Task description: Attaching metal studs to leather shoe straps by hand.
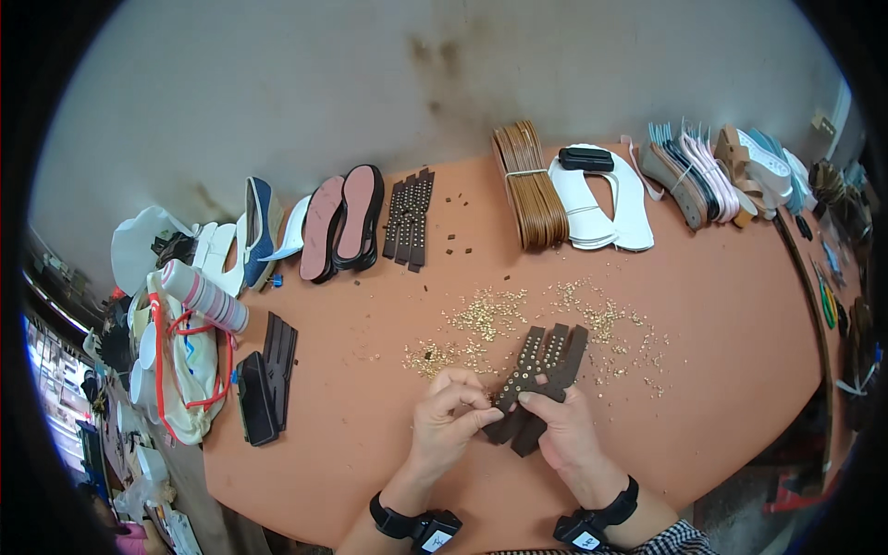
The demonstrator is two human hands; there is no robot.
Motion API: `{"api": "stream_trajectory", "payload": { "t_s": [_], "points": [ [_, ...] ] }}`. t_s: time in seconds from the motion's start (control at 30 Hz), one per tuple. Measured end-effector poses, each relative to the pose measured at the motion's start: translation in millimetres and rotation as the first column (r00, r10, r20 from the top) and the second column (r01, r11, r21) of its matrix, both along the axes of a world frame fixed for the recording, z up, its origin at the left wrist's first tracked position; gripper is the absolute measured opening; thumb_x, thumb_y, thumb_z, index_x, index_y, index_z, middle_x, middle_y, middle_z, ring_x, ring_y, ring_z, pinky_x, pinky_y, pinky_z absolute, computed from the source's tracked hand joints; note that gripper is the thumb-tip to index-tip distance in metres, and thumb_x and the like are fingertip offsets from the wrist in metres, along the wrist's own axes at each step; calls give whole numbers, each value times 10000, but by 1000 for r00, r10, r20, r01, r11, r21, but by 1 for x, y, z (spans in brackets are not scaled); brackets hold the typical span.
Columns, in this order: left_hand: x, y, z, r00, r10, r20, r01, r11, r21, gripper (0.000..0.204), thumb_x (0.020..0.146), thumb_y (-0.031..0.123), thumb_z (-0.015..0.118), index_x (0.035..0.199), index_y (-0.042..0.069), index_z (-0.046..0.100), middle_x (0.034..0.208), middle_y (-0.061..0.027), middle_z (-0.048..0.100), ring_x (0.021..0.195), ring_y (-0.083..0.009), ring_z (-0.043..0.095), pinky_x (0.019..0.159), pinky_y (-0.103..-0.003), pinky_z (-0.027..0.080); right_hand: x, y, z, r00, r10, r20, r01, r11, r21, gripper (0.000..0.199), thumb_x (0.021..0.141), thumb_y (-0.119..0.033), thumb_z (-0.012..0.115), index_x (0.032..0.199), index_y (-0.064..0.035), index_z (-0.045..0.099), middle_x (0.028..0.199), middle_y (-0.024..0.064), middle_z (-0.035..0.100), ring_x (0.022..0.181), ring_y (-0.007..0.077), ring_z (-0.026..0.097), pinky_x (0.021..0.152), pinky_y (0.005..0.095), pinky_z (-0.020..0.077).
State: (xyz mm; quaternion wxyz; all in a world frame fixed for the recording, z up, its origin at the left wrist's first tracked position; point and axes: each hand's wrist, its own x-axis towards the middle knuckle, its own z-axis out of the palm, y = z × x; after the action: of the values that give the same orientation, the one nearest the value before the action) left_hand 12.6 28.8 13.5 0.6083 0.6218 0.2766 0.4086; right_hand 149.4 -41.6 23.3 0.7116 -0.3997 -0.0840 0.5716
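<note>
A dark brown shoe upper (537,378), cut into strips and partly covered with small gold studs, is held over the table. My right hand (571,432) grips it from the right, with the thumb across its face. Beside its left edge, my left hand (451,418) is closed in a pinch, the fingertips right against the strips; whatever they hold is too small or hidden to make out. Loose gold studs (488,313) lie scattered behind the hands, and another spread of studs (603,322) lies to the right.
Studded brown strips (408,219) lie at the back, beside pink-topped soles (360,215). A bundle of brown strips (530,185) and white sole shapes (633,210) stand near the wall. A phone (256,399), plain dark strips (279,356) and a striped cup (205,294) are at left; pliers (826,298) at right.
</note>
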Motion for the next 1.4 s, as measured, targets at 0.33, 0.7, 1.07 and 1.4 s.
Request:
{"api": "stream_trajectory", "payload": {
  "t_s": [0.33, 0.7, 1.07, 1.4],
  "points": [
    [8, -4, -5, 999, -38, 21, 36, 998, 49, 166, 624, -55, 719, 696, 33, 599, 893, -15, 400, 809, -108, 435, 689, -223, 393, -9, -7, 6, 1000, 14, -12, -13, 998, 60, 166, 798, 48, 543, 955, 2, 566, 902, 24, 583, 786, 87, 562, 689, 229, 476],
    [9, -4, 2, 993, -67, 98, 67, 998, 1, 172, 633, -67, 717, 708, 22, 591, 913, -30, 434, 849, -140, 477, 731, -251, 433, -11, -8, 5, 998, 39, 46, -42, 997, 64, 150, 803, 42, 539, 933, -23, 577, 884, -9, 579, 789, 54, 541, 698, 207, 451],
    [7, -5, 1, 993, -84, 88, 90, 994, -55, 158, 656, -68, 704, 726, 10, 585, 912, -29, 445, 774, -84, 483, 648, -206, 443, -7, -8, 3, 990, 86, 113, -94, 993, 66, 135, 808, 18, 543, 929, -23, 587, 877, -8, 592, 760, 50, 547, 676, 204, 455],
    [8, -7, 8, 979, -82, 188, 140, 937, -321, 262, 662, -107, 678, 768, 31, 482, 900, -36, 445, 808, -100, 472, 713, -229, 437, -1, -8, 4, 981, 160, 111, -168, 984, 64, 156, 795, 32, 564, 939, -26, 573, 903, 18, 599, 780, 73, 560, 698, 216, 466]
  ]
}}
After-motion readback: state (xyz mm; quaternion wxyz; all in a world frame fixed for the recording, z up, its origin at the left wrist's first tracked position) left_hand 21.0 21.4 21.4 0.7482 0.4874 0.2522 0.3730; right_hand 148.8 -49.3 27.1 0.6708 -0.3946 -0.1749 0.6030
